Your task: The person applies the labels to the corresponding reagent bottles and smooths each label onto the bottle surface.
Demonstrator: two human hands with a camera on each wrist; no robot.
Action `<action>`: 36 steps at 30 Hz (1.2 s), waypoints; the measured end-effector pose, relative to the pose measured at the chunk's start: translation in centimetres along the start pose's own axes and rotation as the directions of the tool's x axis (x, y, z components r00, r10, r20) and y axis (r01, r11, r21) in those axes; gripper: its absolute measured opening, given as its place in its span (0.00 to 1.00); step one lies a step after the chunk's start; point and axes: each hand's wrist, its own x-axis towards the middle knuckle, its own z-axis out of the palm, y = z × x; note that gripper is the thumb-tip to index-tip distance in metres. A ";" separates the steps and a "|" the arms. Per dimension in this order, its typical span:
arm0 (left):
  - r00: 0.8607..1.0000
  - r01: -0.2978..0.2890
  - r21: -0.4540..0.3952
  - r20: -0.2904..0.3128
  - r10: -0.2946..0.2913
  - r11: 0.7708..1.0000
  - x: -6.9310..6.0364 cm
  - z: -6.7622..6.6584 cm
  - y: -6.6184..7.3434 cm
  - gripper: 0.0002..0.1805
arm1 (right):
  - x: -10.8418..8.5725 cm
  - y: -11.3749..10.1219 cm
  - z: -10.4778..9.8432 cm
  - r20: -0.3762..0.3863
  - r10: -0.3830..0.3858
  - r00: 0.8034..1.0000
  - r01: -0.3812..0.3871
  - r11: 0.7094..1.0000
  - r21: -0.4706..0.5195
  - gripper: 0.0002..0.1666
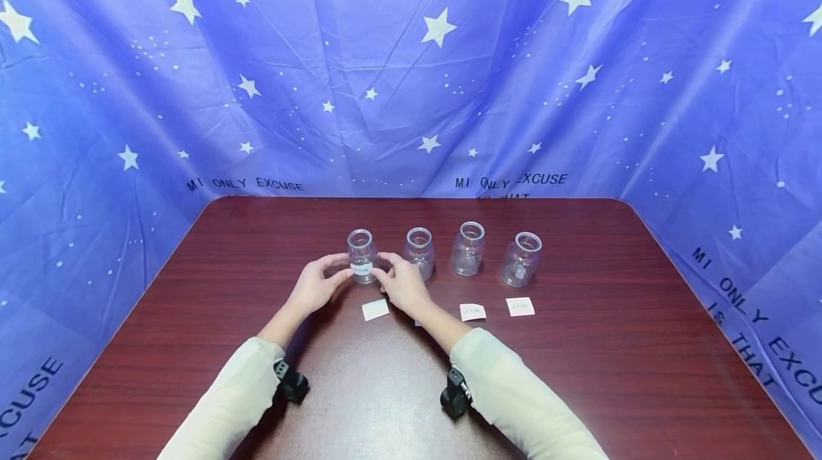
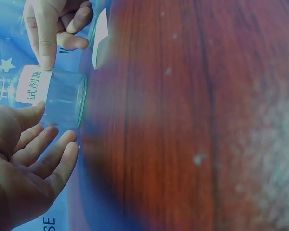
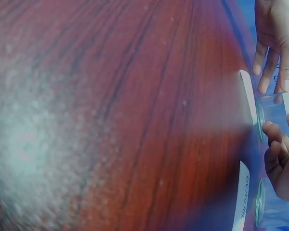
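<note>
A clear glass jar stands upright at the left end of a row, a white label with printed characters on its front. My left hand holds the jar from the left, thumb at one end of the label, fingers at the side. From the right, my right hand holds it too, its thumb on the label's other end. The fingers behind the jar are partly hidden.
Three more glass jars stand to the right. Paper slips lie on the brown table in front, one mostly hidden under my right forearm. A blue star-patterned cloth hangs behind.
</note>
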 end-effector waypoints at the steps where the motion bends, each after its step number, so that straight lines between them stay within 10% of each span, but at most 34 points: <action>1: 1.000 0.004 0.002 -0.007 -0.004 1.000 0.0 0.0 0.0 0.22 | 0.0 0.1 0.1 -0.001 0.000 1.000 0.000 1.000 -0.002 0.25; 36: 0.997 0.051 0.068 0.055 -0.055 0.996 -1.0 -1.3 0.8 0.20 | -1.5 -0.7 -1.8 0.048 -0.048 0.998 0.050 0.998 -0.036 0.23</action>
